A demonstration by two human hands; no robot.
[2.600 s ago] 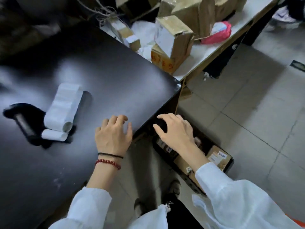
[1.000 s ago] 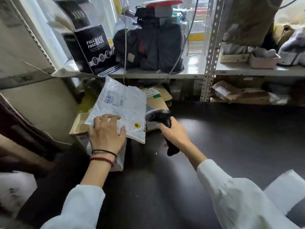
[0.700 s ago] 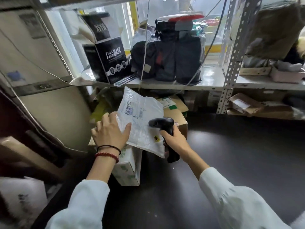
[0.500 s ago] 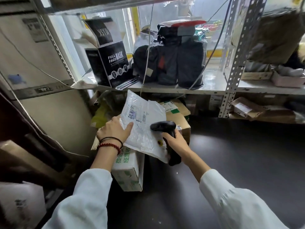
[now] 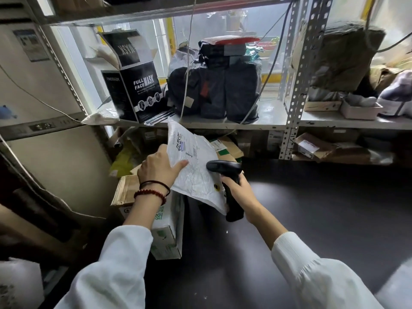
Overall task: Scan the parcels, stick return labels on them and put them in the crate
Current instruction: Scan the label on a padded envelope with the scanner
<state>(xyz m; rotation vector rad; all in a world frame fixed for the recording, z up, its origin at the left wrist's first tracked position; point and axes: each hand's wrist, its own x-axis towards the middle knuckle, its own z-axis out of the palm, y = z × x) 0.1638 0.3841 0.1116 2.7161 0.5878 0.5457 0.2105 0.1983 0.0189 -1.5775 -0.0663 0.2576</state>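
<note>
Two hands meet at the far left of a dark tabletop (image 5: pixel 312 208). A wide stretch of that top shows to their right. Its far edge runs under a steel shelf (image 5: pixel 267 121), whose lip sits just beyond the parcel's far corner. A perforated upright (image 5: pixel 296 85) stands at the far right of the hands. The left side is hemmed in by stacked cartons.

Left hand (image 5: pixel 156 168): thumb across the front, fingers behind, pinching the left edge of a white poly parcel (image 5: pixel 196 175). The parcel is held up, tilted, with its printed label facing the camera.

Right hand (image 5: pixel 239 189): wrapped round the handle of a black scanner (image 5: pixel 224 167), whose head points left at the parcel's face. Contact or a small gap, cannot tell. The parcel's near corner overlaps the handle.

Containers:
- A black box (image 5: pixel 138 85) printed FULL FACE MASK stands on the shelf with its top flap raised, inside unseen. Dark bagged bundles (image 5: pixel 214 90) sit beside it.
- A brown carton (image 5: pixel 126 189) lies under the left wrist, closed.
- A white-and-green carton (image 5: pixel 167 239) stands nearer, closed.
- A low pale tray (image 5: pixel 359 111) on the far-right shelf holds something grey, possibly cloth.
</note>
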